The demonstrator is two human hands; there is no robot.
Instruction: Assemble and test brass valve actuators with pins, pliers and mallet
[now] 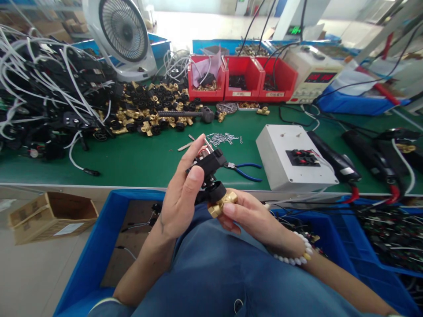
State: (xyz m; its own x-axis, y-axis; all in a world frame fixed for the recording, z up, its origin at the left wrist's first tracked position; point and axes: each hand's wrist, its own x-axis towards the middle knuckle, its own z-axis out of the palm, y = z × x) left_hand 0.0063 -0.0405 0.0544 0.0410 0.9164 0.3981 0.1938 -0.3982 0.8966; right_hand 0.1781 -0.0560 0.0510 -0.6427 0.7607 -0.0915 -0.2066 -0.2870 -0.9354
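Over my lap, both hands hold one small assembly: a black plastic solenoid body [211, 162] on top of a brass valve fitting [222, 203]. My left hand [181, 193] wraps the black body from the left, fingers closed round it. My right hand [251, 215], with a white bead bracelet on the wrist, pinches the brass fitting from below. A thin metal pin sticks up from the top of the black part.
On the green bench lie blue-handled pliers [246, 169], a pile of small metal clips [224, 138], a heap of brass-and-black valves [148, 110], a white test box [292, 158], red bins [243, 79], a fan [122, 35]. Blue crates [99, 246] flank my legs.
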